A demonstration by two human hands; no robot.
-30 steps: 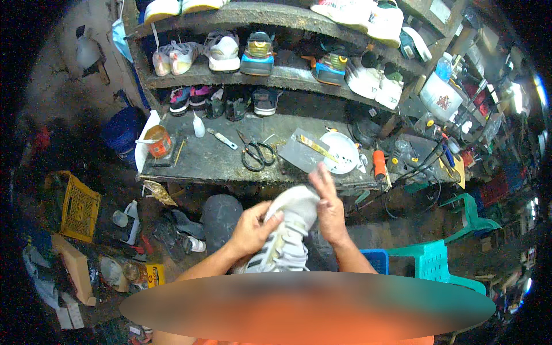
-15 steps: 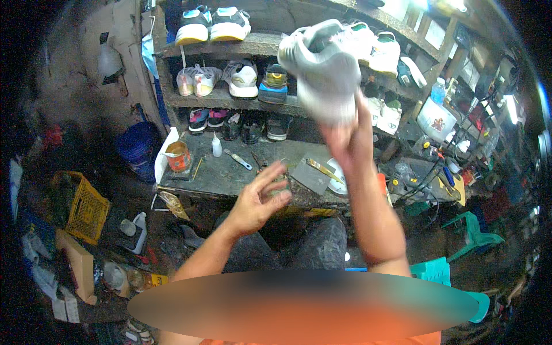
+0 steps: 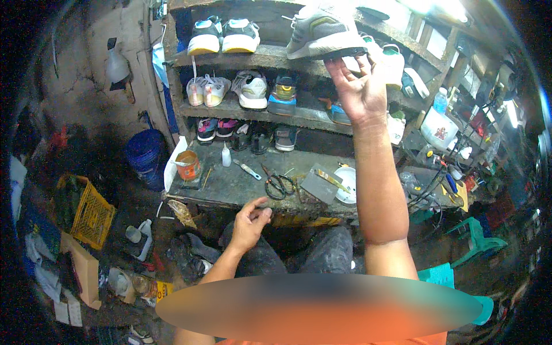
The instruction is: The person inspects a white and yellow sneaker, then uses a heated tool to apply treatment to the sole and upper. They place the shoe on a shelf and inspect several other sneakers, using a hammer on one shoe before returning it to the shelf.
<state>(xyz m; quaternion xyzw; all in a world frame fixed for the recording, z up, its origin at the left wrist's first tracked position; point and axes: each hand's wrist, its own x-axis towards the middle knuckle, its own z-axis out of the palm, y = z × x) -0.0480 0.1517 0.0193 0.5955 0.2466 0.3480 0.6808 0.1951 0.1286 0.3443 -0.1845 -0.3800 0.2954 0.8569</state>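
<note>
A grey sneaker (image 3: pixel 323 33) with a white sole is raised to the top shelf (image 3: pixel 273 50). My right hand (image 3: pixel 363 92) holds it from below, fingers at its sole near the heel end. Whether the sole rests on the board, I cannot tell. Lower down, in front of the bench edge and above my lap, my left hand (image 3: pixel 249 225) hangs with loosely bent fingers and thumb apart, holding nothing. Nearest to it on the bench lie black-handled scissors (image 3: pixel 280 186). A similar grey sneaker (image 3: pixel 249 89) stands on the middle shelf.
More shoes (image 3: pixel 222 35) line the shelves. The workbench (image 3: pixel 221 187) carries an orange tub (image 3: pixel 188 165), a white squeeze bottle (image 3: pixel 226 155), a knife (image 3: pixel 247 169), a grey slab (image 3: pixel 318 185) and a white bowl (image 3: pixel 346 175). Cables and tools crowd the right. A yellow crate (image 3: pixel 92 213) sits left.
My right hand has lifted the grey sneaker up to the top shelf and turned it side-on. My left hand has dropped back from over the bench toward my lap.
</note>
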